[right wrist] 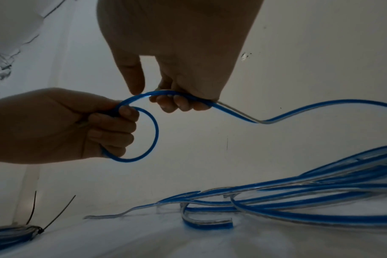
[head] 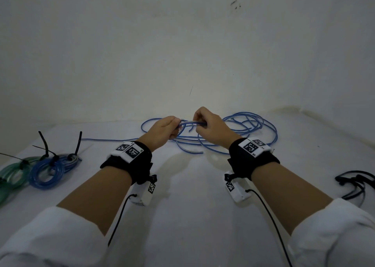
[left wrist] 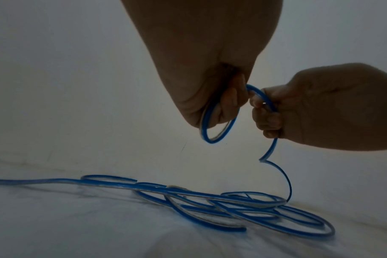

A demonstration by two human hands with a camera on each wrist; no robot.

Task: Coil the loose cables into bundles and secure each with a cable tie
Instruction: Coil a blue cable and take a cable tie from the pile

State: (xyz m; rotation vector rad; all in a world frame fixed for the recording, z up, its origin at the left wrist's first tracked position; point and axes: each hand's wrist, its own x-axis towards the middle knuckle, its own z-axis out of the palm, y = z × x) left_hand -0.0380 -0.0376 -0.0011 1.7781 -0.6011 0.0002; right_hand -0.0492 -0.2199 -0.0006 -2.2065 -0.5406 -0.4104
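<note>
Blue-and-clear flat cable (head: pixel 233 136), twin-conductor by the look, lay in a loose sprawl on the white table (head: pixel 192 185) beyond both hands, strands crossing one another, one run trailing off to the left.

Left hand (head: pixel 162 131) gripped the first small loop (right wrist: pixel 141 134), fingers curled round it, loop hanging below the fist. Right hand (head: pixel 211 127) held the cable just beside it, fingers curled under the strand and thumb on top, feeding the next turn. Hands close together, raised above the table.

Risks, as judged:
- Loop was small and the cable springy; with one turn only in the left hand, any slackening would likely let it pop open.
- A sharp kink (left wrist: pixel 262 159) showed in the strand dropping from the right hand to the pile. Kinks of that kind could twist the next turns out of flat and make an uneven bundle.
- Pile strands overlapped; pulling in length could drag a knot up or haul the whole heap forward.
- More than one cut end (right wrist: pixel 230 225) lay in the pile, so it may hold several pieces; easy to gather the wrong one.

Finished bundles (head: pixel 48 173), blue and green, sat at the left with black ties (head: pixel 45 145) sticking up. Spare ties (head: pixel 357 185) lay at the right, well apart from the hands.
</note>
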